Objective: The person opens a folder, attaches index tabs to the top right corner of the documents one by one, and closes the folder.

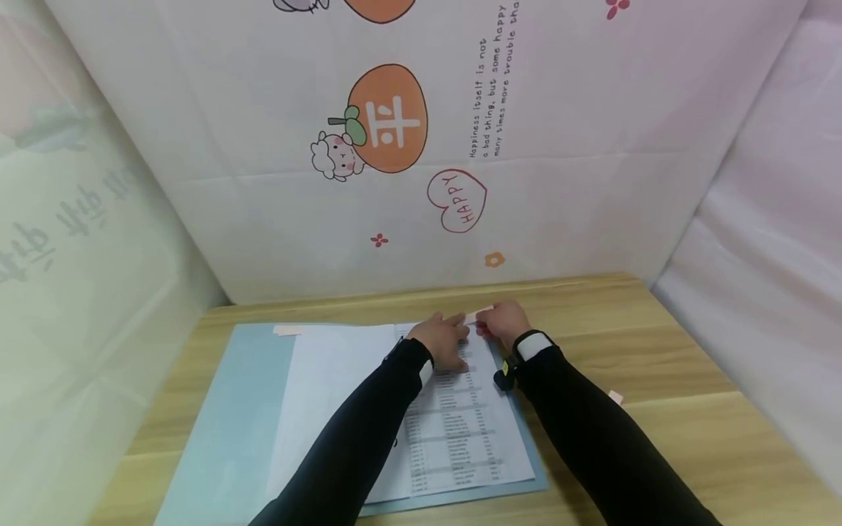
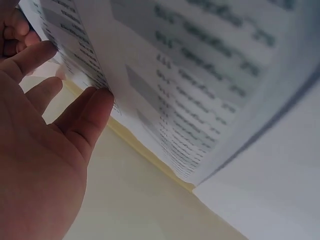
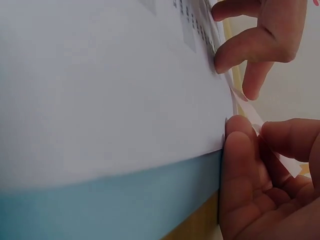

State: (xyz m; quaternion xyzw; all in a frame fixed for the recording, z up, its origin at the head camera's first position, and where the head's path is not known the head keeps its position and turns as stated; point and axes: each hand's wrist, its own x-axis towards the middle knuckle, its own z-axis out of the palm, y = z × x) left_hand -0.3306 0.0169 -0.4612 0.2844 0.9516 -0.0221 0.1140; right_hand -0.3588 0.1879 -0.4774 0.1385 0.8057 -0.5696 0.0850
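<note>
An open booklet of printed pages [image 1: 454, 438] lies on a light blue folder [image 1: 250, 380]. At the page's far right edge, my right hand [image 1: 503, 324] pinches a narrow pale pink paper strip [image 3: 251, 111] between thumb and fingers. Its other fingertips touch the corner of the sheets and the folder. My left hand [image 1: 442, 341] rests its extended fingertips on the printed page [image 2: 150, 65] near the top edge, just left of the strip. In the right wrist view, a left fingertip comes close to the strip's end; whether they touch, I cannot tell.
A second pale pink strip [image 1: 287, 330] sticks at the folder's upper left. Right of my right forearm, a small pink piece [image 1: 615, 397] lies on the wooden table [image 1: 671, 438]. A printed white cloth [image 1: 559, 183] hangs behind the table, with cloth on both sides.
</note>
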